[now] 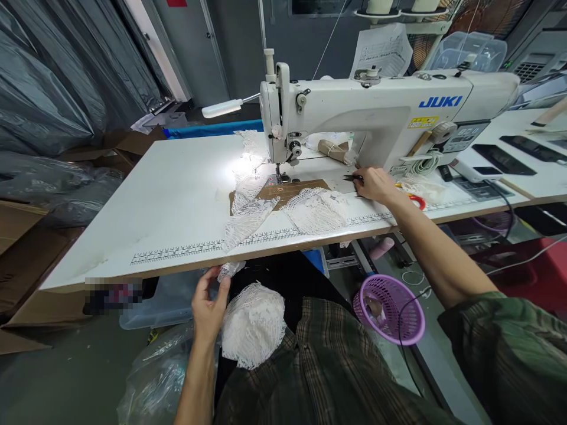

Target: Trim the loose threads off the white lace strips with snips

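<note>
Just below the table's front edge, my left hand [211, 306] pinches a small bunch of white lace [231, 270]. More white lace [253, 326] lies bundled on my lap beside that wrist. Over on the table, my right hand [375, 184] is closed around dark thread snips [353, 177], their tip pointing left. One white lace piece [315, 211] rests flat in front of the needle, while another lace strip [248, 219] trails from behind the presser foot [279, 173] toward the edge. Under both lies a brown template [295, 190].
A white JUKI sewing machine [390, 106] stands on the white table [146, 195], its lamp lit. Red-handled scissors [416, 201] lie right of my right hand. A purple basket [390, 310] sits below. Cardboard boxes [26, 260] and plastic bags flank the left.
</note>
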Motion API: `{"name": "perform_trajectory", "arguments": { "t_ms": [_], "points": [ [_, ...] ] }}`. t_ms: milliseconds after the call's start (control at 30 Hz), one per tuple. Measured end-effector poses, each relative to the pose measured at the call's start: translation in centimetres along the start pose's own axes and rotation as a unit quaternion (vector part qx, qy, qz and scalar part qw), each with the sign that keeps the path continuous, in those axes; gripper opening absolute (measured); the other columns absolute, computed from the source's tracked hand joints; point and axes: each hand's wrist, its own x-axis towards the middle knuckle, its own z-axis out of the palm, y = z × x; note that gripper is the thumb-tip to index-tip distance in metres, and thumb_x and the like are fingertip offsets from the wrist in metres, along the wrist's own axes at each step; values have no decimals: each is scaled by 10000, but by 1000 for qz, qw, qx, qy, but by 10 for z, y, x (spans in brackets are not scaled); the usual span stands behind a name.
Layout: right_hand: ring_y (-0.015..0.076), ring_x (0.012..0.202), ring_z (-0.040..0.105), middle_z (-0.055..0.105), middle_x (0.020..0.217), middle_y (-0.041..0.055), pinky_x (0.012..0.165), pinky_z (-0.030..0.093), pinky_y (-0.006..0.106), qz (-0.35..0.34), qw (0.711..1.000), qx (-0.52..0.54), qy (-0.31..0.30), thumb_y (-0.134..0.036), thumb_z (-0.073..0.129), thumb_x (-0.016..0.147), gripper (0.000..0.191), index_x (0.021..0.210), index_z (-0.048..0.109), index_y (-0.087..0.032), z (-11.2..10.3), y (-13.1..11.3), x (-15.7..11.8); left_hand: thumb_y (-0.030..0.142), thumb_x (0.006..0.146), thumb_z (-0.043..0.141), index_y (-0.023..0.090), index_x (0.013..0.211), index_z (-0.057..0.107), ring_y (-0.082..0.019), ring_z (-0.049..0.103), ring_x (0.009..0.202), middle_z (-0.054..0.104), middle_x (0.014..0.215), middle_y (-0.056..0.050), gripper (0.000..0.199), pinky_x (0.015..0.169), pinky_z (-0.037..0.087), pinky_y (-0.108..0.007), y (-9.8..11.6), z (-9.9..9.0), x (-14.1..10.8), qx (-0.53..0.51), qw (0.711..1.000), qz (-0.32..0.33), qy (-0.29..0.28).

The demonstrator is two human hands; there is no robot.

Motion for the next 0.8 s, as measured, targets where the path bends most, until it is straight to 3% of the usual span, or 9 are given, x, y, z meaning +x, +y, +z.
{"name": "perform_trajectory", "arguments": {
  "t_ms": [133, 200, 267, 333, 400, 467, 533, 633, 800],
  "points": [
    [409, 1098, 589, 672, 1075, 214, 967, 428, 610, -30, 992, 70, 97, -219, 550, 856, 322, 1115, 726, -142, -13, -13, -10, 488, 751, 750, 175, 902, 713, -212, 664, 842, 718, 862, -46, 350, 823, 530, -323, 3, 1, 2, 9, 999, -4, -37],
    [362, 1078, 590, 655, 1038, 179, 960, 455, 558, -51, 973, 154, 164, -299, 512, 924, 299, 1106, 717, -181, -24, -30, -24, 463, 750, 756, 183, 823, 711, -200, 649, 813, 701, 826, -35, 292, 783, 522, -303, 9, -2, -4, -7, 998, 1, -64],
    [298, 998, 615, 642, 969, 131, 903, 501, 466, -69, 941, 270, 192, -386, 498, 967, 291, 1108, 698, -227, -33, -54, -45, 445, 738, 773, 187, 735, 683, -203, 647, 856, 695, 864, -45, 273, 777, 517, -291, 17, -6, -13, -45, 995, 5, -85],
    [222, 805, 632, 628, 901, 79, 780, 525, 382, -69, 901, 396, 159, -469, 495, 985, 295, 1103, 671, -264, -37, -83, -72, 455, 721, 789, 184, 658, 626, -198, 650, 862, 694, 878, -52, 322, 748, 515, -274, 25, -9, -24, -106, 989, -20, -100],
    [153, 608, 558, 620, 842, 39, 624, 492, 317, -52, 857, 505, 88, -536, 523, 968, 309, 1073, 660, -280, -34, -114, -101, 487, 706, 797, 186, 654, 584, -174, 648, 753, 687, 783, -36, 373, 662, 504, -256, 32, -10, -34, -177, 974, -86, -116],
    [121, 518, 472, 622, 787, 16, 520, 423, 282, -50, 812, 582, 0, -561, 548, 950, 322, 1036, 667, -274, -22, -141, -127, 511, 696, 799, 190, 753, 609, -179, 659, 695, 702, 736, -36, 377, 617, 502, -262, 37, -8, -41, -240, 950, -148, -136],
    [120, 518, 459, 625, 730, 8, 499, 394, 272, -68, 782, 613, -96, -540, 563, 944, 315, 966, 693, -254, -3, -164, -148, 504, 698, 799, 183, 840, 633, -215, 700, 782, 758, 865, -88, 389, 672, 536, -293, 41, -5, -44, -288, 929, -179, -146],
    [148, 617, 549, 658, 709, 11, 593, 460, 286, -83, 763, 614, -185, -475, 639, 897, 257, 859, 723, -236, 28, -191, -167, 467, 693, 810, 174, 888, 660, -231, 713, 837, 774, 954, -114, 383, 733, 558, -320, 45, -2, -47, -332, 909, -196, -156],
    [172, 717, 612, 712, 799, 18, 680, 504, 304, -63, 751, 617, -225, -444, 745, 802, 230, 884, 742, -229, 55, -212, -176, 429, 694, 846, 169, 758, 641, -105, 593, 583, 658, 665, 14, 336, 581, 491, -213, 45, 1, -47, -347, 901, -213, -150]
  ]
}}
